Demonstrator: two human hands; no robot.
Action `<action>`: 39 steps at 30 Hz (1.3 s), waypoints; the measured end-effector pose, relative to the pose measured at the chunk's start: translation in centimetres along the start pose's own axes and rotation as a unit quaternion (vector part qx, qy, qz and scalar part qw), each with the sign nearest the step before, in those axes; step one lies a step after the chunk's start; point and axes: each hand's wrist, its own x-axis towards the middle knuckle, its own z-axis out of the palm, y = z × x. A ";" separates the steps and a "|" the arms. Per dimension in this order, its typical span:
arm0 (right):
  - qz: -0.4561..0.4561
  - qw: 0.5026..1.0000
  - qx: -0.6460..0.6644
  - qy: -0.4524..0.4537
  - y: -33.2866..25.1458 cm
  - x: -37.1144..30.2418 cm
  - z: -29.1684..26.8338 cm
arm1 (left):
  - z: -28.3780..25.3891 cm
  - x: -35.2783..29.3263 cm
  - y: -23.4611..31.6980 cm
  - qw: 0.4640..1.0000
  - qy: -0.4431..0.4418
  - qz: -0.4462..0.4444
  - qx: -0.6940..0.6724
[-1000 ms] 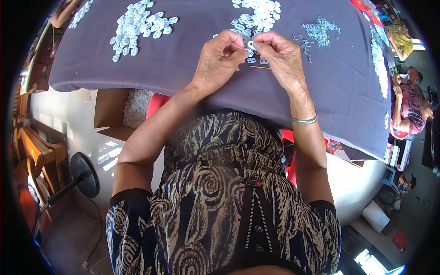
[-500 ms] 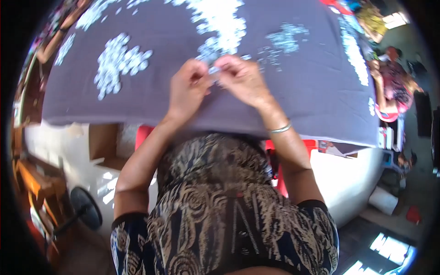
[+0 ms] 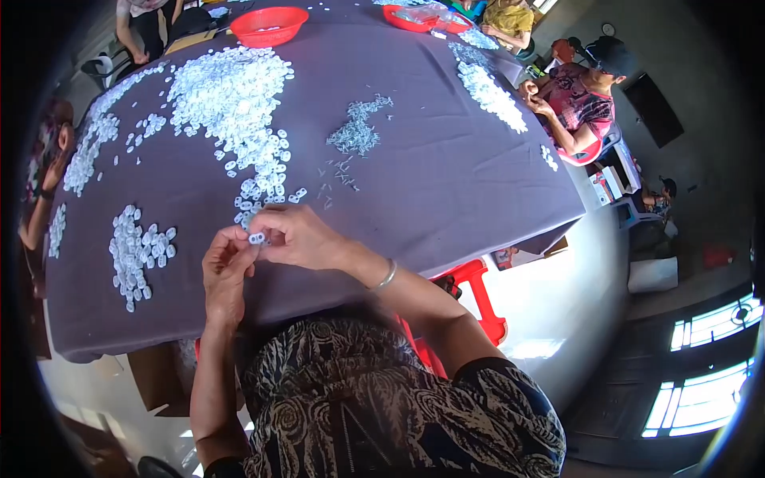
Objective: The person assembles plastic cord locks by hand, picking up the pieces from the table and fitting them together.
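Between my two hands is a small white plastic piece [image 3: 256, 238] with two dark holes. My left hand [image 3: 225, 275] pinches it from the left with thumb and fingertips. From the other side my right hand [image 3: 299, 239], with a bangle at the wrist, closes its fingertips on it; anything else in them is hidden. Just beyond my fingers begins a big heap of similar white pieces [image 3: 231, 95]. A smaller pile of white pieces [image 3: 135, 255] lies to the left. Farther off, right of the heap, are thin grey metal pieces resembling small screws [image 3: 355, 137].
A dark cloth covers the table [image 3: 446, 175]. Red baskets, one at far left [image 3: 268, 29] and one farther right [image 3: 414, 17], stand at the back. Co-workers sit along the edges, one in a patterned red top [image 3: 578, 103]. A red stool [image 3: 478, 303] is beside me.
My view has tilted up and swung, so the far table, baskets and co-workers now show. My hands stay together at the small white piece, which is now sharper.
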 end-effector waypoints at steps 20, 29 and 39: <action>0.004 0.999 0.034 0.012 -0.1 0.0 1.1 | -0.4 0.0 0.6 0.998 -0.014 0.000 0.059; -0.049 0.996 -0.081 -0.002 -0.8 0.1 0.5 | 0.4 -0.2 -0.1 1.000 0.017 0.014 0.005; -0.044 0.964 -0.250 -0.076 -0.3 -0.3 0.8 | 0.0 -0.1 -0.2 0.999 -0.039 -0.017 -0.002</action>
